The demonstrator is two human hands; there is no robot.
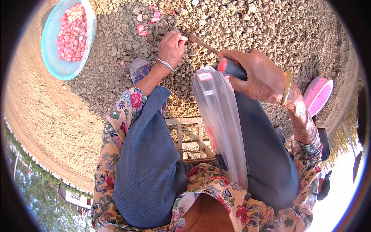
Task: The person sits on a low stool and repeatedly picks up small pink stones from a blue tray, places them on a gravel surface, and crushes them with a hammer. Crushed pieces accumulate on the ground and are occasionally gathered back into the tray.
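Observation:
My left hand (171, 47) is low over the clumpy soil, its thumb and fingertips pinching a small pinkish-red clove. Just to its right, the narrow rusty metal end of a hand tool (233, 69) touches the soil. My right hand (258, 76) grips that tool by its dark handle with a red end. Several pink-coated cloves (141, 29) lie on the soil left of my left hand. More of them (72, 37) fill part of a light blue plastic basin (49, 43) at the upper left. A clear plastic bag (220, 116) hangs between my knees.
Under me is a low slatted seat or frame (188, 121). A pink container (318, 94) stands on the soil at the right. My left shoe (140, 69) is beside my left forearm. Smooth bare ground stretches left, and dark shapes, perhaps another person, show at the right rim.

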